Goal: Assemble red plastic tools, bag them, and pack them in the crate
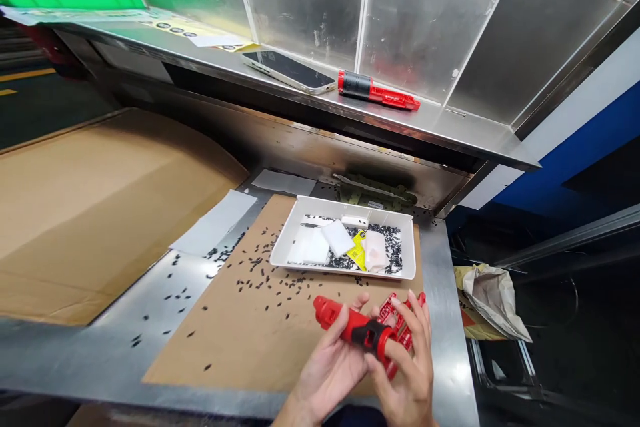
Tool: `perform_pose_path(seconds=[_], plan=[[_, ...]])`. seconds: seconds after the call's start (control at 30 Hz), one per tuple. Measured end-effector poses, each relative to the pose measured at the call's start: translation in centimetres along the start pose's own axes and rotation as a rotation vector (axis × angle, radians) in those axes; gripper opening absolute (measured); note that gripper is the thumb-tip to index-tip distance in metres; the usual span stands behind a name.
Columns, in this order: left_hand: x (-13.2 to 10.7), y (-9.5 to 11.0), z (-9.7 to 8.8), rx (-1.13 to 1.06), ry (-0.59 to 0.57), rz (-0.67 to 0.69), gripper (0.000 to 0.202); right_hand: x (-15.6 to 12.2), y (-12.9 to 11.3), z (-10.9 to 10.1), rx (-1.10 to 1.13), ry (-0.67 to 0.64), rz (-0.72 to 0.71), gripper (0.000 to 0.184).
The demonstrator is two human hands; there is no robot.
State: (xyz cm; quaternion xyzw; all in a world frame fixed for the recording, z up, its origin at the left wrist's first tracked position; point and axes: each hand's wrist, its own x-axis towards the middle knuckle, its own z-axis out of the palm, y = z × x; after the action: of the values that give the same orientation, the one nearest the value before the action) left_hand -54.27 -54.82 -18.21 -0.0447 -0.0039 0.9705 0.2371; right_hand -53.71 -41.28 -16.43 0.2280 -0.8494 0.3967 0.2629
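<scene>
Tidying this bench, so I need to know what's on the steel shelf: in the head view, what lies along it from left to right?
Printed paper sheets → smartphone → red and black tool

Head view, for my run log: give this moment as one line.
left hand: grips red-and-black plastic tool | right hand: holds red lattice part | nearby: white tray, scattered small black parts on cardboard sheet
</scene>
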Motion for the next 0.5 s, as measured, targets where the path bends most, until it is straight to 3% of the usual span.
perform_pose_path(seconds=[0.2, 0.4, 0.5], plan=[[-0.1, 0.1, 0.4, 0.064, 0.064, 0.1, 0.022, -0.6, 0.3, 0.1, 0.096, -0.03, 0.128, 0.026], [-0.3, -0.3, 0.6, 0.199, 0.108, 0.215, 0.02, -0.7, -1.1, 0.5, 0.394, -0.109, 0.506, 0.039], [-0.2, -0.4, 0.5, 0.218, 0.115, 0.234, 0.02, -0.5, -1.1, 0.6, 0.441, -0.15, 0.581, 0.038]])
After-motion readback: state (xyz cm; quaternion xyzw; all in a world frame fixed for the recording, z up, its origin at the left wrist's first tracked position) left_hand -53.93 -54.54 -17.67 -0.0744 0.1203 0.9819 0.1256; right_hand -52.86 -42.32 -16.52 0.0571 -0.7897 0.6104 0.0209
